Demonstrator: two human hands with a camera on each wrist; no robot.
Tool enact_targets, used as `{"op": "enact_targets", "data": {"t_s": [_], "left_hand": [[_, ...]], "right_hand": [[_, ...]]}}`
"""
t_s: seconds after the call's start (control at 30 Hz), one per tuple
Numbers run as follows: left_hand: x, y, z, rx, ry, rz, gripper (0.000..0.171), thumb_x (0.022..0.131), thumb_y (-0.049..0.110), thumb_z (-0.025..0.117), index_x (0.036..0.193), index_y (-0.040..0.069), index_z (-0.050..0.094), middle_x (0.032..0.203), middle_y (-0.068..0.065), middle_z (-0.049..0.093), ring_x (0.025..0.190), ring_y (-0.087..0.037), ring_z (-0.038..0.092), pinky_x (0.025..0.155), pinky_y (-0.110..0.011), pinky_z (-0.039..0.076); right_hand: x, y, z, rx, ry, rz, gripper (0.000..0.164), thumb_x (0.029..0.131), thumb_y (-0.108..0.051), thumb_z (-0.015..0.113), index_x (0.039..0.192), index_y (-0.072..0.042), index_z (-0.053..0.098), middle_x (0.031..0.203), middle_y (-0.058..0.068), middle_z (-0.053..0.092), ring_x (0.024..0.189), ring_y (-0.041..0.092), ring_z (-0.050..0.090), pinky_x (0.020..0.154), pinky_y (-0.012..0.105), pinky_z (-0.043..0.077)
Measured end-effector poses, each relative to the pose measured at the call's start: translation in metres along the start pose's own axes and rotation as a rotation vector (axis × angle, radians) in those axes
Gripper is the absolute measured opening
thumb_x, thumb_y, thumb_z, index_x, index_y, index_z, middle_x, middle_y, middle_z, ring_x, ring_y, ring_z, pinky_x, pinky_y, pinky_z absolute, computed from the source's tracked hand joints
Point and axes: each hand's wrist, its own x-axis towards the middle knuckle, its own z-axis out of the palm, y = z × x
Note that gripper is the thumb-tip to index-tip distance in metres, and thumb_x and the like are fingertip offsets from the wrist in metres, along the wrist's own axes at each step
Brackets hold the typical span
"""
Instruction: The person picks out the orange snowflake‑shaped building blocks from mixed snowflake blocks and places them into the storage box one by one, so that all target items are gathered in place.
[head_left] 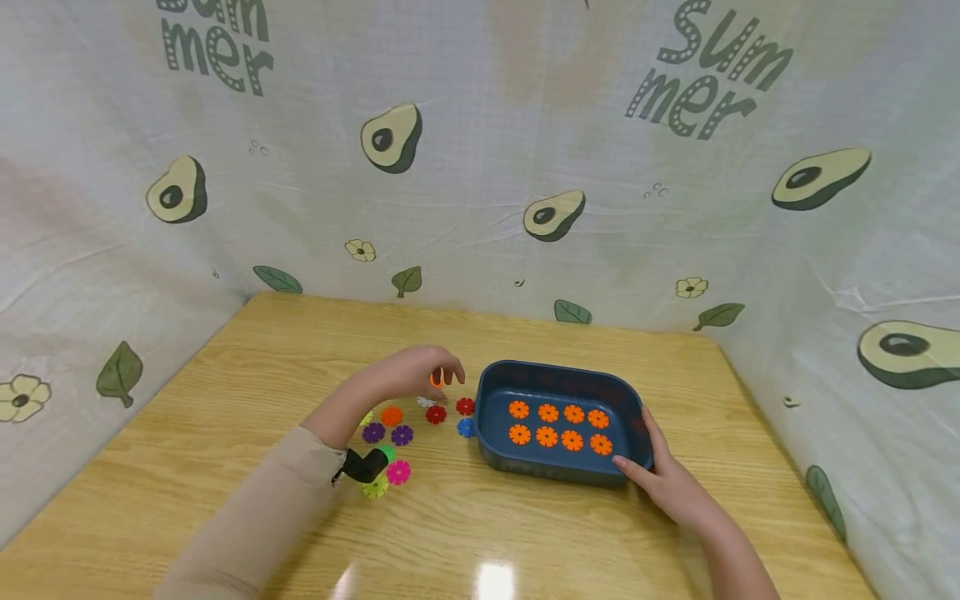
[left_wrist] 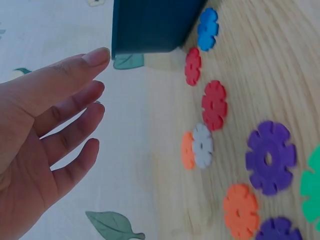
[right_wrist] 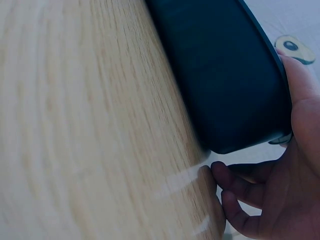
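Note:
My left hand (head_left: pixel 414 372) hovers over flower-shaped plastic discs on the table, its fingers loosely bent and nothing between them. In the left wrist view, that hand (left_wrist: pixel 47 117) is empty and apart from the discs. Below it lie a white disc (left_wrist: pixel 202 145) partly over an orange disc (left_wrist: pixel 187 150), and a red disc (head_left: pixel 436 414). My right hand (head_left: pixel 675 492) holds the near right corner of a dark blue bin (head_left: pixel 562 475), thumb over the rim. Several orange discs (head_left: pixel 572 440) lie in two rows on its floor. The right wrist view shows the other fingers curled beside the bin (right_wrist: pixel 225 90).
A blue disc (head_left: pixel 466 427) and another red disc (head_left: pixel 465 406) lie by the bin's left side. Purple discs (head_left: pixel 402 435), a pink disc (head_left: pixel 399 472), a green disc (head_left: pixel 387 452) and yellow discs (head_left: pixel 375 487) lie nearer the left forearm. A printed cloth (head_left: pixel 465 183) surrounds the wooden table (head_left: pixel 450 525).

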Motion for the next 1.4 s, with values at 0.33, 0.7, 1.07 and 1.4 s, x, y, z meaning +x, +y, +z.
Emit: {"op": "enact_targets", "data": {"t_s": [0.33,0.7,1.07,1.4], "left_hand": [[-0.027,-0.013,0.008,0.006,-0.017,-0.092,0.029,0.082,0.011,0.079,0.109,0.008,0.070,0.098,-0.002,0.065,0.087,-0.020,0.059,0.075,-0.031,0.049],[-0.049,-0.034,0.016,-0.015,-0.011,-0.149,0.028,0.080,0.006,0.080,0.105,0.013,0.070,0.091,0.004,0.063,0.083,-0.015,0.057,0.071,-0.029,0.050],[-0.059,-0.057,0.022,-0.070,-0.024,-0.204,0.030,0.076,0.011,0.084,0.102,0.014,0.070,0.089,0.008,0.062,0.083,-0.013,0.057,0.074,-0.031,0.050],[-0.060,-0.069,0.028,-0.089,-0.036,-0.234,0.026,0.078,0.012,0.083,0.100,0.015,0.069,0.090,0.008,0.061,0.082,-0.013,0.056,0.074,-0.030,0.050]], "right_hand": [[-0.001,0.000,0.001,-0.001,0.003,-0.011,0.097,0.099,-0.035,0.058,0.153,-0.014,-0.020,0.156,0.031,-0.011,0.137,0.058,0.002,0.104,0.071,0.011],[-0.003,-0.002,0.001,0.000,0.010,-0.005,0.096,0.099,-0.037,0.057,0.154,-0.015,-0.019,0.156,0.029,-0.011,0.138,0.057,0.000,0.105,0.071,0.009],[-0.002,-0.001,0.002,0.002,0.011,0.002,0.096,0.099,-0.038,0.057,0.154,-0.016,-0.019,0.157,0.028,-0.012,0.138,0.057,0.000,0.104,0.072,0.009],[-0.002,-0.001,0.001,0.007,0.010,0.008,0.096,0.099,-0.037,0.057,0.154,-0.015,-0.018,0.157,0.029,-0.011,0.138,0.057,0.000,0.105,0.071,0.008]]}}
